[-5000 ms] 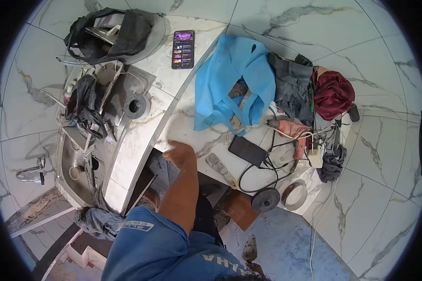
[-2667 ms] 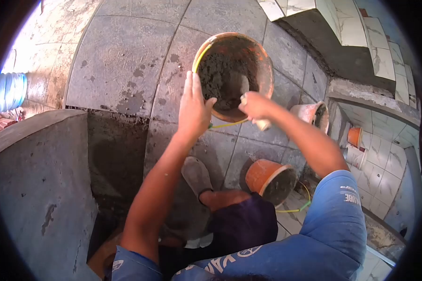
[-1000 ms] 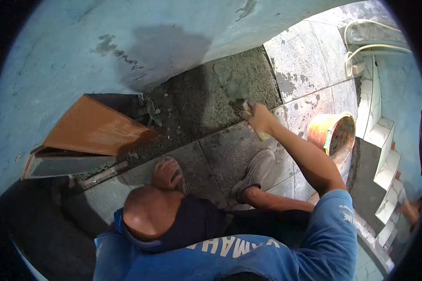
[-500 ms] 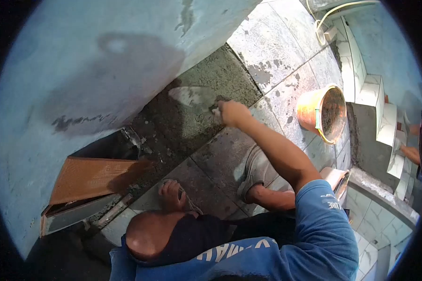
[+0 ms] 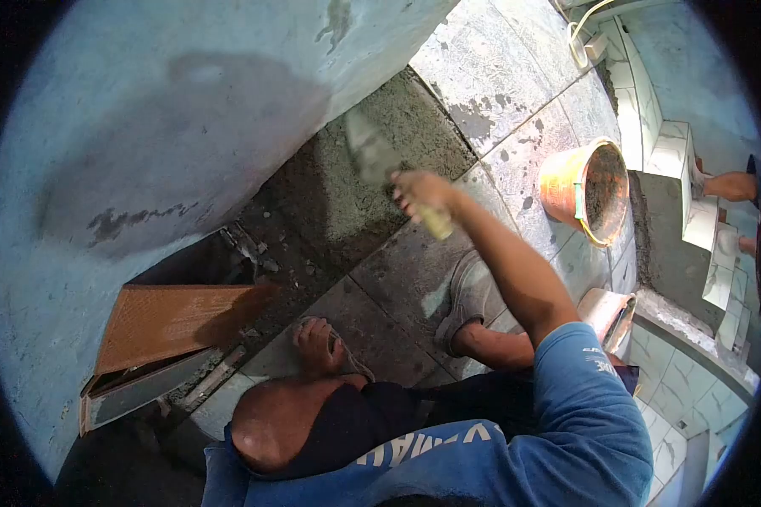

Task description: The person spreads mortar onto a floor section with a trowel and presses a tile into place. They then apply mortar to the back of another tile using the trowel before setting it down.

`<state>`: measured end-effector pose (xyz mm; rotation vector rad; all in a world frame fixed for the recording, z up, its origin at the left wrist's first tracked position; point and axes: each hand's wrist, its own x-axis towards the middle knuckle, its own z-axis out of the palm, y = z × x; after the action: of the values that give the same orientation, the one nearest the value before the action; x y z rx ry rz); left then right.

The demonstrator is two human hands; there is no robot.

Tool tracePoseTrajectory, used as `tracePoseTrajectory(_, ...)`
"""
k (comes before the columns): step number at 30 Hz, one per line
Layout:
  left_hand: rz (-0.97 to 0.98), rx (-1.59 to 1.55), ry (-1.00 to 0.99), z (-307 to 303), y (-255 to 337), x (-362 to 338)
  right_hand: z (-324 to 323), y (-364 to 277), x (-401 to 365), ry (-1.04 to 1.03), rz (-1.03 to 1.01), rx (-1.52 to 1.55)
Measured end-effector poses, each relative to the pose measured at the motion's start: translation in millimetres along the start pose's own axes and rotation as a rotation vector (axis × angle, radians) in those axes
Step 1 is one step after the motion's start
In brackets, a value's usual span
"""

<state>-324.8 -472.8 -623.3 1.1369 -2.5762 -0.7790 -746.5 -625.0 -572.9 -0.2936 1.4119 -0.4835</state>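
Observation:
My right hand [image 5: 427,193] is closed around the pale yellow handle of a trowel [image 5: 370,150]. The trowel's blade is wet and grey, blurred by motion, and points up and left towards the wall. It is over a bed of damp grey mortar [image 5: 347,198], bordered by laid tiles on the right and the blue wall on the left. My left hand [image 5: 317,345] hangs low in front of my left knee, fingers curled together, beside my left sandal [image 5: 359,365]. Its palm side is hidden.
An orange bucket [image 5: 558,188] with mortar inside stands on the grey floor tiles [image 5: 516,101]. A second, pale bucket [image 5: 604,308] is behind my right arm. A brown board [image 5: 173,325] leans low by the blue wall [image 5: 169,160]. Another person's legs [image 5: 731,186] show by tiled steps [image 5: 700,224].
The trowel's blade has swung from pointing left to pointing up and left, and its handle now shows below my right hand. The other person's legs have shifted up along the steps.

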Motion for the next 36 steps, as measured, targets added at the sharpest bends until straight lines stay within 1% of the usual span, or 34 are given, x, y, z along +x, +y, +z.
tracePoseTrajectory(1,0.003,-0.004,0.000,2.9,-1.2,-1.4,18.5,13.8,0.6,-0.111,-0.015,0.086)
tracePoseTrajectory(2,0.010,0.009,0.034,8.1,-3.6,-4.4,38.1,15.0,-6.6,-0.105,-0.015,0.088)
tracePoseTrajectory(4,0.015,0.020,0.067,1.9,2.3,1.9,67.5,7.8,-23.0,0.021,0.002,-0.408)
tracePoseTrajectory(5,0.011,0.007,0.055,-2.5,3.9,3.5,59.1,14.4,-16.1,0.019,0.004,-0.410)
tracePoseTrajectory(7,-0.008,0.000,0.034,-7.0,6.7,5.4,29.4,33.1,4.1,0.316,-0.300,-1.015)
tracePoseTrajectory(9,-0.026,0.035,0.050,-0.2,4.9,0.8,2.9,13.3,-7.3,0.431,-0.134,-0.773)
tracePoseTrajectory(10,-0.042,0.039,0.049,1.3,4.3,0.6,5.7,5.4,-16.1,0.414,-0.134,-0.780)
tracePoseTrajectory(12,-0.017,-0.002,0.075,0.5,3.4,0.2,15.3,-0.5,-31.9,0.359,0.015,-0.294)
tracePoseTrajectory(13,-0.028,-0.003,0.070,-1.3,5.1,0.1,19.1,20.2,-25.4,0.350,0.023,-0.297)
tracePoseTrajectory(14,-0.023,-0.006,0.054,-5.1,6.2,1.2,24.1,53.4,-12.5,0.139,-0.271,-0.356)
tracePoseTrajectory(15,-0.012,-0.008,0.047,-6.2,5.5,4.5,29.2,70.8,-6.5,-0.074,-0.571,-0.409)
tracePoseTrajectory(16,-0.012,-0.004,0.054,-3.6,4.2,5.0,43.9,63.1,-17.5,-0.076,-0.578,-0.413)
tracePoseTrajectory(18,-0.022,0.000,0.083,-1.1,5.7,3.2,69.7,49.9,-40.8,-0.103,-0.035,-0.586)
tracePoseTrajectory(19,-0.024,0.000,0.085,-0.9,6.5,3.7,66.8,45.8,-43.0,-0.103,-0.036,-0.588)
tracePoseTrajectory(21,-0.043,-0.057,0.111,-0.6,8.2,3.8,53.8,38.5,-43.8,-0.114,-0.094,-0.812)
tracePoseTrajectory(23,-0.040,-0.055,0.100,0.7,5.4,1.5,46.5,16.0,-47.7,-0.140,-0.232,-0.532)
tracePoseTrajectory(24,-0.028,-0.048,0.099,1.6,4.9,0.2,45.0,-1.3,-44.5,-0.151,-0.219,-0.532)
tracePoseTrajectory(26,-0.056,-0.046,0.063,-0.8,8.0,-2.6,48.8,-27.3,-35.9,0.081,0.095,-0.441)
tracePoseTrajectory(27,-0.066,-0.041,0.045,-1.3,6.5,-0.1,53.3,-19.5,-35.7,0.077,0.093,-0.447)
tracePoseTrajectory(28,-0.071,-0.041,0.051,2.2,2.8,-0.6,58.8,-2.7,-36.7,0.031,0.049,-0.480)
tracePoseTrajectory(29,-0.029,-0.035,0.100,6.9,-0.2,-0.9,62.4,13.9,-37.9,-0.013,0.007,-0.515)
tracePoseTrajectory(30,0.011,-0.029,0.147,10.9,-1.1,-2.2,62.6,29.2,-38.4,-0.014,0.009,-0.522)
tracePoseTrajectory(32,-0.015,-0.027,0.121,4.6,2.0,-2.6,63.1,55.8,-43.7,-0.060,0.000,-0.781)
tracePoseTrajectory(33,-0.035,-0.026,0.095,3.2,3.8,-1.5,69.4,55.2,-50.7,-0.059,0.002,-0.783)
tracePoseTrajectory(35,-0.034,-0.060,0.077,3.1,3.4,-4.5,85.6,50.9,-67.8,0.074,-0.273,-1.209)
tracePoseTrajectory(36,-0.026,-0.087,0.067,3.4,0.9,-1.2,87.2,55.8,-71.2,0.092,-0.267,-1.208)
